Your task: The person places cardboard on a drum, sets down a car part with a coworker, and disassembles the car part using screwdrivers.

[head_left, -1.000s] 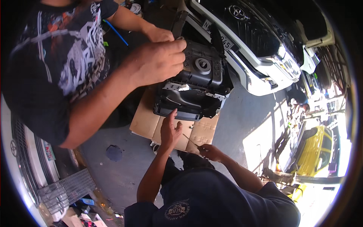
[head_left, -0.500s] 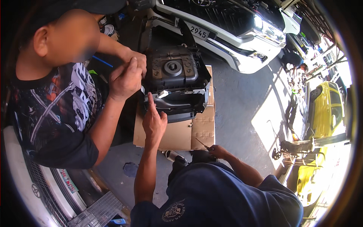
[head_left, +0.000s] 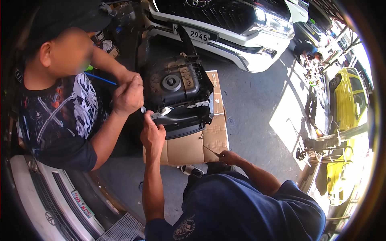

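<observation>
A large black moulded plastic car part (head_left: 161,94) with a round grey hub (head_left: 171,82) lies ahead of me on cardboard (head_left: 185,150). My left hand (head_left: 153,136) is at its near left edge, index finger stretched onto the plastic and thumb apart, close to a small white piece (head_left: 165,111). Low beside the cardboard, my right hand (head_left: 230,158) is closed round the handle of a thin screwdriver (head_left: 212,151), its shaft pointing up and left. Another person's hands (head_left: 128,96) are together at the part's left side; what they hold is mostly hidden.
The other person (head_left: 60,108) leans in from the left. A white vehicle's front (head_left: 241,52) stands beyond the part, another white vehicle (head_left: 44,197) is at lower left. Grey floor (head_left: 257,120) lies to the right, with a yellow car (head_left: 350,100) farther off.
The view has shifted, so the part appears farther left. My left index finger has bent a little at the panel edge. My right hand still holds the screwdriver.
</observation>
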Available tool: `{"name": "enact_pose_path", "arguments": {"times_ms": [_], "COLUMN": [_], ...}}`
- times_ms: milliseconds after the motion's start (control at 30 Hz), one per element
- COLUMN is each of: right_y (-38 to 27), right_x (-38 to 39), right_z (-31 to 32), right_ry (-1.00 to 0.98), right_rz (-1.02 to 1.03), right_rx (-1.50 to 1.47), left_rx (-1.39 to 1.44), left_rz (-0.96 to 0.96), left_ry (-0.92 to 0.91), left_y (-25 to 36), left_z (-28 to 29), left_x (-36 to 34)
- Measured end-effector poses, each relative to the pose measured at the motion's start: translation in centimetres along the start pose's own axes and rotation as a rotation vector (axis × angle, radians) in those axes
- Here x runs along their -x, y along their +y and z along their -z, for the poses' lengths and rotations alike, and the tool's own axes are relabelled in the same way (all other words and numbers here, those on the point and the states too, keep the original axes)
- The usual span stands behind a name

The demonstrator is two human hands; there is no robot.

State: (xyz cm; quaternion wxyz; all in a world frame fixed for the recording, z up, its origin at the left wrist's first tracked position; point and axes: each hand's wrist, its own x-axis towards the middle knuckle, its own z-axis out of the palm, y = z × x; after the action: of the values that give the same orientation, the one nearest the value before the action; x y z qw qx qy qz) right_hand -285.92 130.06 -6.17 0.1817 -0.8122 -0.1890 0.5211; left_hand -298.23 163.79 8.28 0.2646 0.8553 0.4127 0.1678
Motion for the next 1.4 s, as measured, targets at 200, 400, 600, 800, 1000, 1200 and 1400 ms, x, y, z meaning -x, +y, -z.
{"name": "enact_pose_path", "arguments": {"times_ms": [200, 400, 600, 800, 1000, 1200, 1400], "right_y": [1.6, 2.5, 2.4, 2.5, 4.0, 5.0, 3.5], "right_x": [-0.2, -2.1, -4.0, -5.6, -5.5, -4.9, -4.2], "right_z": [0.1, 0.5, 3.0, 5.8, 8.3, 9.8, 9.8], "right_ry": [0.006, -0.025, -0.091, -0.058, -0.106, -0.090, -0.087], "right_rz": [0.059, 0.050, 0.140, 0.180, 0.059, -0.015, -0.049], "right_rx": [-0.043, -0.061, -0.170, -0.224, -0.335, -0.365, -0.355], "left_rx": [0.057, 0.074, 0.092, 0.043, 0.080, 0.055, 0.043], "left_rz": [0.020, 0.048, 0.162, 0.199, 0.217, 0.221, 0.163], "left_ry": [0.053, 0.064, 0.056, 0.147, 0.249, 0.293, 0.314], "left_y": [0.4, 0.3, 2.4, 1.4, 2.3, 3.0, 2.2], "left_z": [-0.5, -1.8, -1.7, -2.6, -3.7, -4.0, -4.1], "left_x": [-0.5, 0.3, 1.2, 0.9, 1.2, 0.3, 0.7]}}
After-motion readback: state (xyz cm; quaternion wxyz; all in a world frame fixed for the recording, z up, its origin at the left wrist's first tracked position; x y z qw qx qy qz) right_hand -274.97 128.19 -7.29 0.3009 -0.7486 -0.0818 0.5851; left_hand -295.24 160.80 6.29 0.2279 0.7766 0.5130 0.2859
